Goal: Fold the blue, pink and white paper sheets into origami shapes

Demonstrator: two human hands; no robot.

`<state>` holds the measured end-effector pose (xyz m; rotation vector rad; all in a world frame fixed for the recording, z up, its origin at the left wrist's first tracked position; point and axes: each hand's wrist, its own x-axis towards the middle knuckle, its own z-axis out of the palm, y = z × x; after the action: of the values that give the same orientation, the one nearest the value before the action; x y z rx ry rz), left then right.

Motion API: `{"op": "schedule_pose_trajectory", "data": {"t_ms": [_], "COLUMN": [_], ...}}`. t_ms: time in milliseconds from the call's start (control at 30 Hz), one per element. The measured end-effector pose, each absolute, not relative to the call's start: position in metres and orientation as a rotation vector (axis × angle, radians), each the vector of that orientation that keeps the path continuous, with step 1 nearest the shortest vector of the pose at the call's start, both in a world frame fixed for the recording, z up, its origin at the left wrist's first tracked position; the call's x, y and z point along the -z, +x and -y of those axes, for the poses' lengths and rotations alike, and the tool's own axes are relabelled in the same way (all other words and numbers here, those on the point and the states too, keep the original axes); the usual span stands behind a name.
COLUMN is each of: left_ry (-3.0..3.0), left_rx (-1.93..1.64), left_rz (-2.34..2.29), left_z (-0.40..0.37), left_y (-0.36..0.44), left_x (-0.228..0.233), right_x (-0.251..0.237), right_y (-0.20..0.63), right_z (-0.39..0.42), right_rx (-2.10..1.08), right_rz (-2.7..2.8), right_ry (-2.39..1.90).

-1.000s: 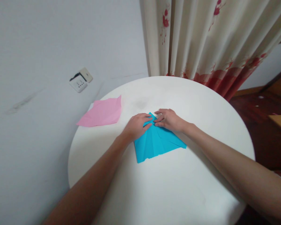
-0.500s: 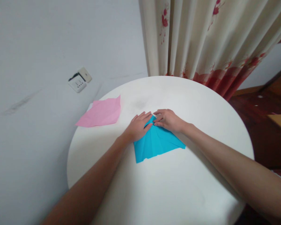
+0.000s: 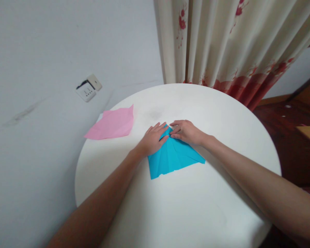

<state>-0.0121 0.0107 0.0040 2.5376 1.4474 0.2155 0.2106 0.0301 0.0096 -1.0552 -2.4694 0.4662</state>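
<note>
Hands: left hand [image 3: 152, 140] spread flat over the upper left side of the blue paper [image 3: 167, 160], right hand [image 3: 187, 132] bent at its narrow top, thumb and fingertips drawn in; whether they pinch it I cannot tell
Blue paper: on the middle of the white surface [image 3: 196, 199], under and between the hands, creases fanning down to a wide, ragged lower edge
Pink paper [image 3: 112, 124]: wrinkled sheet to the left, by the rim of the surface, near the wall [image 3: 54, 51]
Socket [image 3: 86, 92]: white, on the wall beyond the pink paper
Curtain [image 3: 222, 44]: cream with red flowers, hanging behind the surface
</note>
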Motion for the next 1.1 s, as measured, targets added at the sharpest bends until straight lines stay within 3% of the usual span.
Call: {"op": "schedule_pose_trajectory", "data": {"t_ms": [1100], "left_ry": [2.533], "left_rx": [-0.24], "left_rz": [-1.437], "left_z": [-0.0107], "left_y": [-0.0124], "left_x": [-0.0034], "right_x": [-0.0102], "right_y": [0.2106], "right_z": [-0.0299], "right_rx": [-0.474], "right_rz": [2.463], "right_ry": [-1.058]}}
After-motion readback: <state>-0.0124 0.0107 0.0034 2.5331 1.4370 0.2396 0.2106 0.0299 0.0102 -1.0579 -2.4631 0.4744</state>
